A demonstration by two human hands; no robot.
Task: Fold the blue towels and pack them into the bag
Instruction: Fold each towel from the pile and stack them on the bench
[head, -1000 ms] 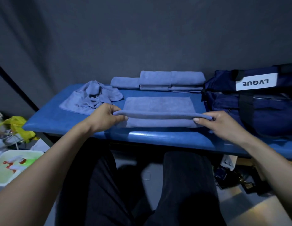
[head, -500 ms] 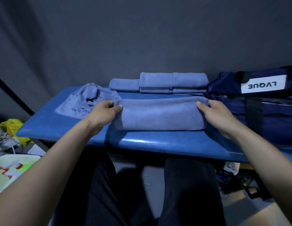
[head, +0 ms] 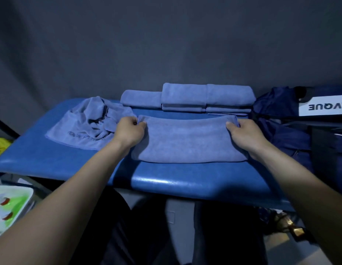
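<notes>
**Clerk:** Stock, left to right. Item one: white tray (head: 11,207) on the floor, far left, below the table (head: 185,180). Item two: unfolded towel (head: 90,127), crumpled, on the table's left part.

**Checker:** Hands?

**Clerk:** Item three: left hand (head: 129,131), fingers pinching the far left corner of the towel in work (head: 187,140). That towel lies flat at the table's middle, doubled over, its far edge sagging a little between the two grips. Item four: right hand (head: 244,134), fingers curled round the far right corner of the same towel. Both grasping; neither released.

**Checker:** Behind it?

**Clerk:** Item five: folded towels (head: 206,96), stacked against the back wall; one single (head: 140,98) at the left, touching them. Item six: navy bag (head: 300,127), far right, white label reading LVQUE upside down. Whether its top stands open I cannot tell.

**Checker:** Step in hand?

**Clerk:** Folding, by my reading: one fold being laid down and squared. Nothing seen inside the bag, so packing looks unstarted.

**Checker:** Next move?

**Clerk:** Likely matching the corners, smoothing flat, then folding across to the stack's size. The crumpled towel is left to do.
</notes>
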